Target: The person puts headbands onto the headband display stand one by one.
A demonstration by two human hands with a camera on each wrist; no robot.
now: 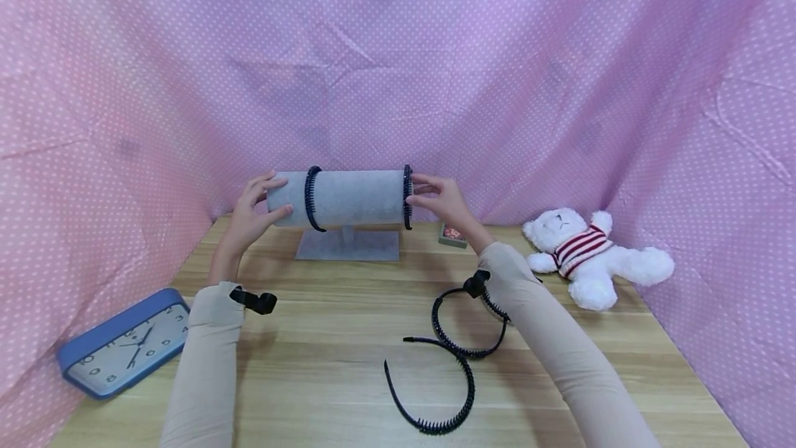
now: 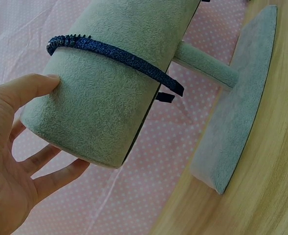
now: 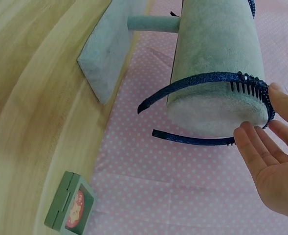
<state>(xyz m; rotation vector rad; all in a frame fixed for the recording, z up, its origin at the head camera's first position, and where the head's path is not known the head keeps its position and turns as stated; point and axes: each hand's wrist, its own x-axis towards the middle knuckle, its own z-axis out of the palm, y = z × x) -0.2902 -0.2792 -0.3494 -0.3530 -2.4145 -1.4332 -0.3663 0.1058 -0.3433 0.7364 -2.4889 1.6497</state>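
A grey plush headband stand [image 1: 359,197] has a horizontal roll on a short post and flat base. One dark toothed headband [image 1: 310,198] sits round the roll's left part. My left hand [image 1: 249,216] grips the roll's left end, thumb on its side in the left wrist view, fingers at the end's edge [image 2: 80,159]. At the right end, my right hand [image 1: 444,200] holds a second dark headband [image 3: 197,80] between thumb and fingers. In the right wrist view this band hangs partly over the roll's end face, its two tips apart.
Two black headbands, one nearer [image 1: 463,399] and one farther [image 1: 438,320], lie touching on the wooden table [image 1: 311,365]. A blue clock [image 1: 118,327] stands at left, a white teddy bear [image 1: 587,261] lies at right. A small green box [image 3: 65,203] sits behind my right hand.
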